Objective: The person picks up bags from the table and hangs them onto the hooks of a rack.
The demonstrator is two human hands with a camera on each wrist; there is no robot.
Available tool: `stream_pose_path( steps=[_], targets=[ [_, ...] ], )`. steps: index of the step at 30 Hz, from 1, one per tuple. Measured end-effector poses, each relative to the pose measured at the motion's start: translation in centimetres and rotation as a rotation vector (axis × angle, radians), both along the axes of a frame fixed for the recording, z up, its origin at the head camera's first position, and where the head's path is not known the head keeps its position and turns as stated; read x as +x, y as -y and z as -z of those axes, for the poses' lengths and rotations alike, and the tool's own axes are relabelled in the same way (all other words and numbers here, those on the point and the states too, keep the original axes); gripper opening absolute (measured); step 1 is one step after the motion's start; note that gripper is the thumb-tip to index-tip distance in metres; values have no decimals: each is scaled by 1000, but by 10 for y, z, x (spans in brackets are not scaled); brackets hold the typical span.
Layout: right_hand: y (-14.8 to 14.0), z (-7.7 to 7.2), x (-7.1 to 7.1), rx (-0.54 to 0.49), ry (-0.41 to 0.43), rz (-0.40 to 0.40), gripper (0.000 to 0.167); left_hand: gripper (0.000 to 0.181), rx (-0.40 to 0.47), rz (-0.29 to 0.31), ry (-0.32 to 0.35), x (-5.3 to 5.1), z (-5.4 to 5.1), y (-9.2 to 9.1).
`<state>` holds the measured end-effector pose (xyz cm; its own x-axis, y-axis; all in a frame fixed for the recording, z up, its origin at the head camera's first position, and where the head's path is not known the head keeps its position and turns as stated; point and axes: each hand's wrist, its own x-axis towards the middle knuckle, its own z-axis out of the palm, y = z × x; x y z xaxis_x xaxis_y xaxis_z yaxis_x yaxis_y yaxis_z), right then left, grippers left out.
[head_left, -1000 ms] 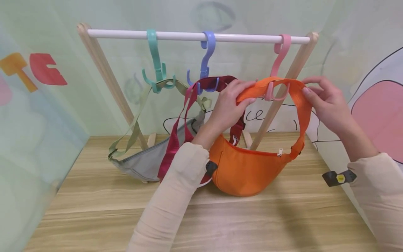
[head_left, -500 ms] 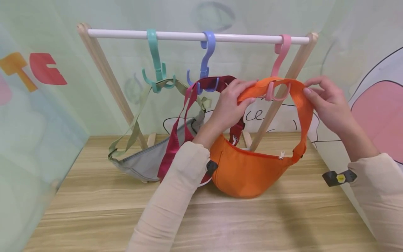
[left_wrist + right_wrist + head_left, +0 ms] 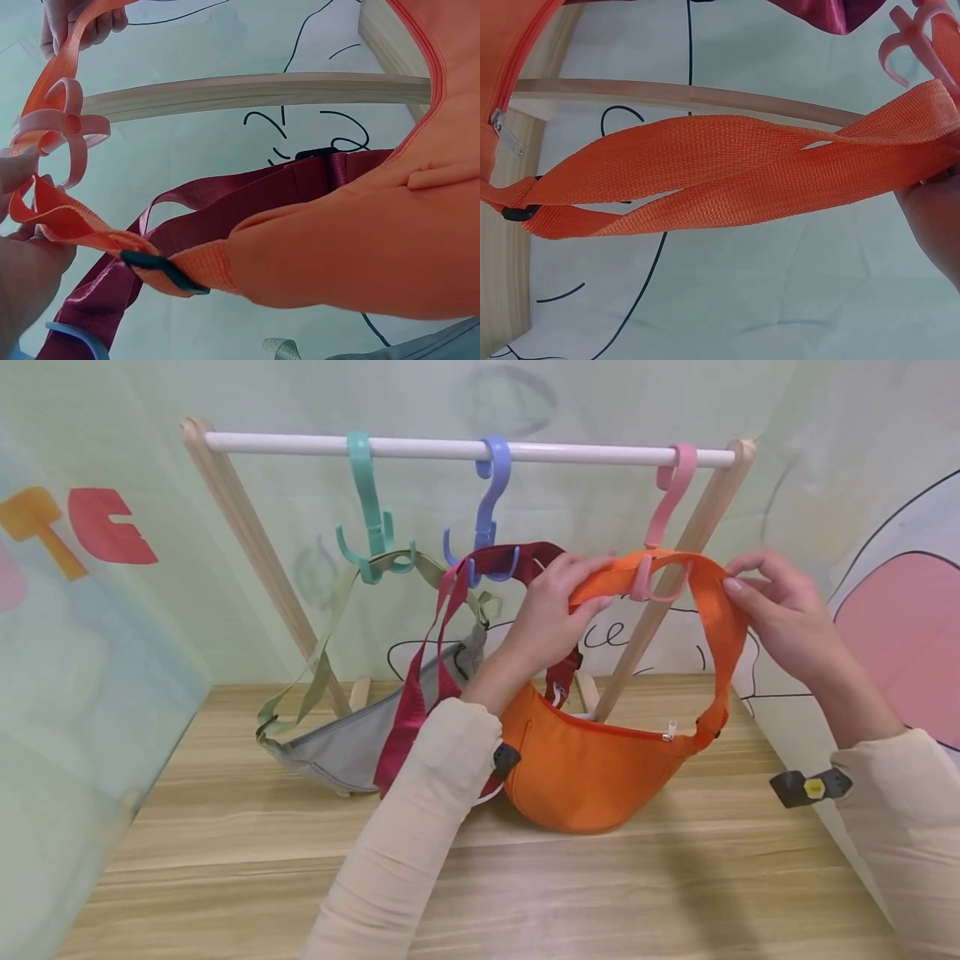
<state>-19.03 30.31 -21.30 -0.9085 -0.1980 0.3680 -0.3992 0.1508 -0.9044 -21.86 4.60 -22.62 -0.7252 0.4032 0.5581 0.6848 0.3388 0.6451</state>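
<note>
An orange waist bag point(image 3: 592, 777) hangs by its orange strap point(image 3: 720, 610), which loops over a prong of the pink hook point(image 3: 667, 510). My left hand point(image 3: 551, 610) pinches the strap left of that hook, thumb below and fingers above. On the other side, my right hand point(image 3: 787, 610) pinches the strap between thumb and fingers. The left wrist view shows the pink hook point(image 3: 67, 124) between the two hands, with the strap passing by it. In the right wrist view the doubled strap point(image 3: 742, 172) runs from the black buckle point(image 3: 521, 212) up to my right hand point(image 3: 937, 217).
A white rail point(image 3: 585, 450) on wooden legs carries a green hook point(image 3: 367, 493) and a blue hook point(image 3: 491, 493). From them hang a grey waist bag point(image 3: 337, 747) and a dark red waist bag point(image 3: 405, 735), partly behind my left arm. The wooden tabletop point(image 3: 562, 893) lies below.
Both hands keep their hold on the orange strap with hardly any movement. The strap's right side and the bag have shifted very slightly to the right and down.
</note>
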Motion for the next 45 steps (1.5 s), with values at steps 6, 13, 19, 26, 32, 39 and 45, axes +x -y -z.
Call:
stream_pose_path(
  steps=[6,13,19,26,32,39,45],
  targets=[
    [-2,1,0,48,8,16,11,40,-5,2,10,0,1,0],
    [-3,1,1,40,35,14,11,38,12,26,7,0,3,0],
    [-4,2,2,0,55,-16,10,38,16,30,4,0,4,-2],
    [-5,3,3,-47,57,-52,8,36,38,44,-43,0,5,-4],
    [-6,4,4,-134,58,-138,7,37,34,46,-13,1,5,-6],
    [-4,4,1,-160,2,-274,9,36,41,36,-33,0,6,-6],
    [-1,9,-3,-244,-7,-321,11,36,42,37,-27,0,6,-6]
  ],
)
